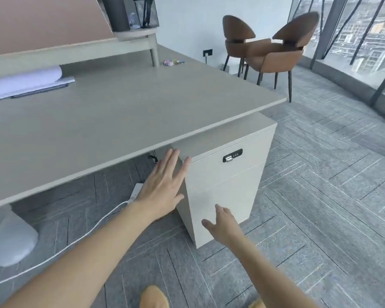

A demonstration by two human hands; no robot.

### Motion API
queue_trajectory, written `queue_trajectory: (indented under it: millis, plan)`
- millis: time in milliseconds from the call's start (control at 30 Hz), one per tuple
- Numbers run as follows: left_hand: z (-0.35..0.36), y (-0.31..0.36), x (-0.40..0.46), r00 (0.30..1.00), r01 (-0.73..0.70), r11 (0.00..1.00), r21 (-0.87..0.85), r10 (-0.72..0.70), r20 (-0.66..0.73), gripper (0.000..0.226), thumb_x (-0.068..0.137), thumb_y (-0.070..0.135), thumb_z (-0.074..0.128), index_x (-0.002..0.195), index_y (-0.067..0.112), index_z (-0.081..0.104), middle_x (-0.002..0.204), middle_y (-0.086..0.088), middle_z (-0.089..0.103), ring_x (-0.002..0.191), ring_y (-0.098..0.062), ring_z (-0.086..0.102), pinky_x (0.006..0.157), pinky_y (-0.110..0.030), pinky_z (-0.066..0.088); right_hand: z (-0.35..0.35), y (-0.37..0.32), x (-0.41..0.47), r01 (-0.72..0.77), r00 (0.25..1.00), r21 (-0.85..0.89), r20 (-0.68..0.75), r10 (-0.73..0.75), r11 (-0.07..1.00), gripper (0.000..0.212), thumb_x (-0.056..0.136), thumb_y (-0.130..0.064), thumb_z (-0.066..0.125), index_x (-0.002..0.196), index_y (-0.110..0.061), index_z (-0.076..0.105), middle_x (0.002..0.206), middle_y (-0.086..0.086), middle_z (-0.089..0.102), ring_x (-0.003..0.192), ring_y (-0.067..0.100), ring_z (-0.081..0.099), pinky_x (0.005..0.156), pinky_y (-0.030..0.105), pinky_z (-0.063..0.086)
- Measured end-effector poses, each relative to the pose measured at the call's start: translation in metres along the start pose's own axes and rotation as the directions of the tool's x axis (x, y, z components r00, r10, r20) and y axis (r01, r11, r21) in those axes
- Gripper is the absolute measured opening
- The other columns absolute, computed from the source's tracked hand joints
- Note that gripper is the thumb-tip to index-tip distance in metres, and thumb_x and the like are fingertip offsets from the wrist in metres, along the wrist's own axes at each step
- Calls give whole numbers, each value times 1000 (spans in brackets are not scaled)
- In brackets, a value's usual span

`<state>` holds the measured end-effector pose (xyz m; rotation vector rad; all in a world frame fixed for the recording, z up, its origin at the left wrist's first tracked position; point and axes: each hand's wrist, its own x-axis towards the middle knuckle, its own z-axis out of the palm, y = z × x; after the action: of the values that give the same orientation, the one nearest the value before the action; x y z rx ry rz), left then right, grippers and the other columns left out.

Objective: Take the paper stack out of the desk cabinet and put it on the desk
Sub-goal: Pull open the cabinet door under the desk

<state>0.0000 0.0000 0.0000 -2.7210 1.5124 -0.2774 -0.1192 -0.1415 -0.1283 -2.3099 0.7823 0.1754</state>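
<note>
A white desk cabinet (227,181) stands under the right end of the grey desk (111,121). Its drawers are closed and a black combination lock (232,155) sits on the top drawer front. My left hand (163,185) is open and flat, fingers reaching to the cabinet's upper left corner by its side. Lower down, my right hand (223,222) is open with fingers spread, close to the bottom drawer front. No paper stack from the cabinet is visible. White paper on a dark folder (27,82) lies at the desk's far left.
A white power strip (136,191) and its cable (76,240) lie on the carpet under the desk. A rounded white desk foot (9,241) stands at left. Two brown chairs (265,47) are behind the desk near glass walls. Small colourful items (173,62) sit on the desk's far edge.
</note>
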Motion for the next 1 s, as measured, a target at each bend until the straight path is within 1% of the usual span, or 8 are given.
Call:
queue_trajectory:
  millis: [100,200,267,367,500,567,700,1000]
  plan:
    - [13,-9,30,993,-110,991,75,105,61,111,85,43,70,156,20,-12,165,-18,-13,153,-32,-11,124,-39,-1,22,7,29,-76,997,151,-6,78,986,89,94,-52,52,157,-9,8,160,15,24,142,32,37,113,45,36]
    - [14,-12,55,979,-197,975,103,190,76,116,81,46,74,156,23,-12,167,-13,-9,154,-29,-8,120,-33,-6,44,3,47,-102,990,210,-71,120,972,99,89,-55,57,157,-12,-1,162,14,20,145,33,31,114,52,32]
    - [16,-13,68,976,-210,971,111,203,75,119,79,40,78,156,23,-10,168,-12,-3,154,-29,-3,122,-34,-3,56,2,55,-76,983,309,-134,122,948,108,85,-54,64,157,-14,-4,163,14,15,150,32,21,117,53,27]
    - [21,-16,78,978,-202,972,119,194,73,123,71,25,86,157,24,-2,167,-11,7,154,-31,5,122,-35,4,70,-2,65,28,962,472,-252,104,881,114,81,-41,75,157,-19,-7,166,11,4,153,26,5,120,40,23]
    - [23,-14,77,984,-178,978,112,176,34,124,64,22,91,156,25,8,166,-6,16,153,-29,13,117,-35,17,82,-15,78,67,924,580,-342,168,812,120,77,-37,80,156,-26,-10,167,4,-9,154,21,0,122,39,24]
    - [23,-13,77,986,-168,977,134,167,18,126,61,23,92,156,25,10,166,-5,19,153,-28,16,117,-38,23,83,-25,85,22,905,581,-358,230,814,124,75,-35,81,156,-22,-12,166,8,-10,154,25,-1,124,44,17]
    - [24,-10,76,990,-141,977,161,140,20,129,57,29,93,157,25,12,166,-3,21,152,-26,19,113,-33,19,78,-33,92,-59,885,543,-360,295,838,123,70,-21,72,152,-23,-19,165,10,-13,154,26,-10,123,53,3]
    - [20,-4,74,994,-110,981,162,109,13,126,61,29,91,157,29,9,167,1,16,153,-22,15,109,-30,17,74,-14,67,-13,888,458,-404,221,889,134,62,-42,76,154,-20,-20,166,5,-12,154,21,-8,124,52,3]
